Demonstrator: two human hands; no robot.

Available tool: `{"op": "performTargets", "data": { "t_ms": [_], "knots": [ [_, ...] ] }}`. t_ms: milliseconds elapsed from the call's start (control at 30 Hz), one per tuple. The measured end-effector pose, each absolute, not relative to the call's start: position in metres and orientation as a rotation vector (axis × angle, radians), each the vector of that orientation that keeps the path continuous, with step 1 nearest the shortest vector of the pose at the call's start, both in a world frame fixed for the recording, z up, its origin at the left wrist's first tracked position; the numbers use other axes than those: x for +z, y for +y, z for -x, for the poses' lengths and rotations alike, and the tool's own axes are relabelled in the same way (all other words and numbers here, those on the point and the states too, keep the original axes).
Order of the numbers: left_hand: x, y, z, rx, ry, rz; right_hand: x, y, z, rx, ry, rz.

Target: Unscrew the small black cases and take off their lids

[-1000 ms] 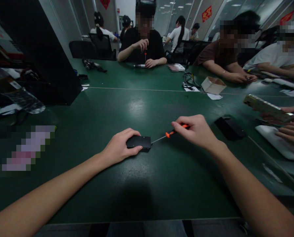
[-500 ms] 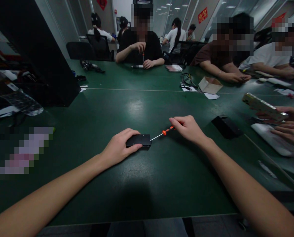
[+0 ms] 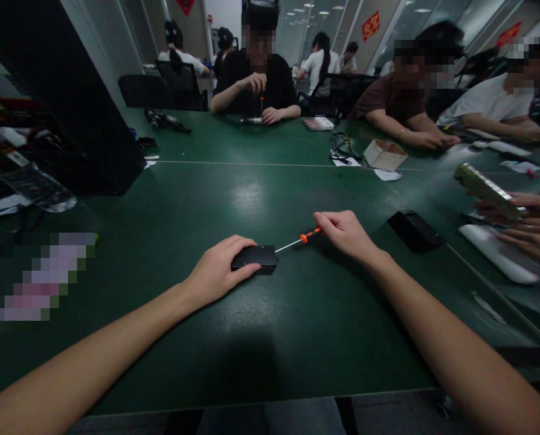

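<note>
Two bare hands work at the centre of the frame, with one box and one screwdriver between them. The left hand [image 3: 220,263] closes around the left part of the box [image 3: 263,256], thumb along the near side and fingers over the far side. The right hand [image 3: 342,229] holds the screwdriver [image 3: 303,238] by its handle, fingers curled tightly round it.

A second screwdriver [image 3: 261,103] stands upright in a co-worker's hand [image 3: 254,84] at the top centre. Three red signs [image 3: 370,25] hang along the top of the frame. One open carton [image 3: 381,158] sits at the upper right, and one dark case [image 3: 415,231] lies right of centre.

The box is black, flat and rectangular, with a smooth top marked by small dots. The screwdriver has a thin, bright metal shaft and an orange-and-black handle. The carton is pale and square-sided; the table [image 3: 183,205] is dark green, with a dull sheen and a scuffed patch below the box.

The box lies flat on the table, its long axis running nearly level across the frame, one short end facing right. The screwdriver slants from upper right to lower left, its tip at that end; whether it is seated cannot be told.
</note>
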State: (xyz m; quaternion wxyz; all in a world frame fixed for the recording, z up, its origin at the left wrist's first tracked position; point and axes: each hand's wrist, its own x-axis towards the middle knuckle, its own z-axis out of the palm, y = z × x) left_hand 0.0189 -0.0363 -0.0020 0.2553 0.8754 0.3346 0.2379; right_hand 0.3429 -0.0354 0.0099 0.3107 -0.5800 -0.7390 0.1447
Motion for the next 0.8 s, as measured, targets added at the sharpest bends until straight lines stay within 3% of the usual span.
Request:
{"op": "performTargets", "data": {
  "t_ms": [400, 800],
  "knots": [
    [-0.002, -0.037, -0.020, 0.624, 0.916, -2.379, -0.006, -0.035, -0.323, 0.593, -2.140, 1.499],
    [0.000, -0.036, -0.020, 0.623, 0.919, -2.375, -0.008, -0.037, -0.320, 0.269, -2.115, 1.586]
  ]
}}
